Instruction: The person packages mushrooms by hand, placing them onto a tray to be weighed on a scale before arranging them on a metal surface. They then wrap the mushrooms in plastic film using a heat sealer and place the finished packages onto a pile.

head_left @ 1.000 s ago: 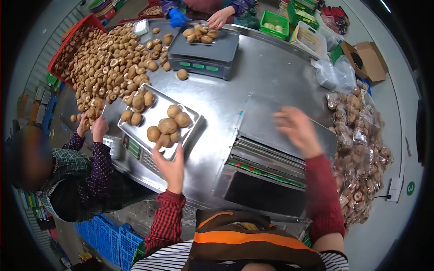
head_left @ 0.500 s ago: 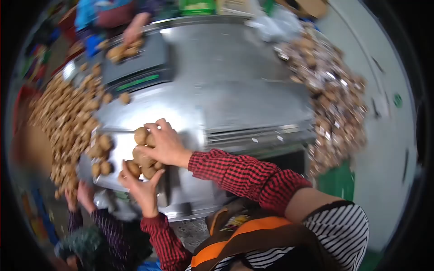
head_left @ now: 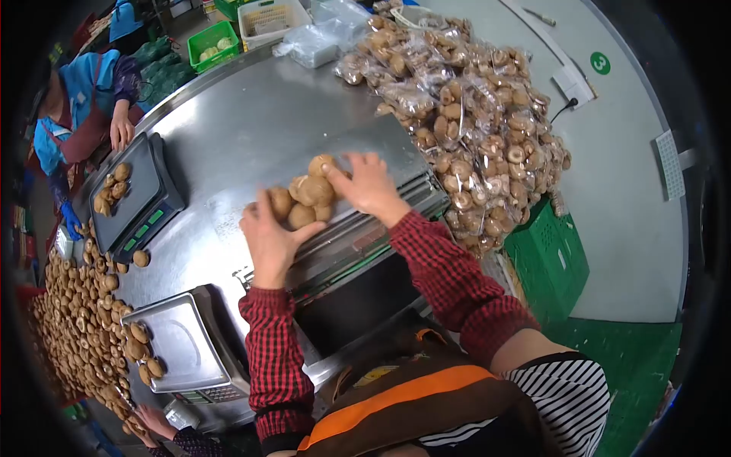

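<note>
A small cluster of brown shiitake mushrooms (head_left: 308, 192) is gathered between my two hands, over the steel table (head_left: 228, 145) near its slotted front ledge. My left hand (head_left: 272, 236) curves round the cluster's left and near side, thumb pressed toward the lowest cap. From the right, my right hand (head_left: 367, 186) grips it with the thumb on the upper caps. Left of my left forearm stands a scale with a steel pan (head_left: 183, 343), several mushrooms (head_left: 141, 352) lying on the pan's left side.
Bagged mushrooms (head_left: 487, 129) pile up on the right, above a green crate (head_left: 552, 263). Loose mushrooms (head_left: 76, 312) heap at the left. A co-worker (head_left: 84, 99) stands by a second scale (head_left: 137, 198). Plastic bags (head_left: 316, 44) lie at the back. Another person's hand (head_left: 152, 421) is at lower left.
My hands have carried the mushroom cluster off the near scale's pan, rightward to the table's slotted ledge. My view has turned right, bringing the bagged pile closer.
</note>
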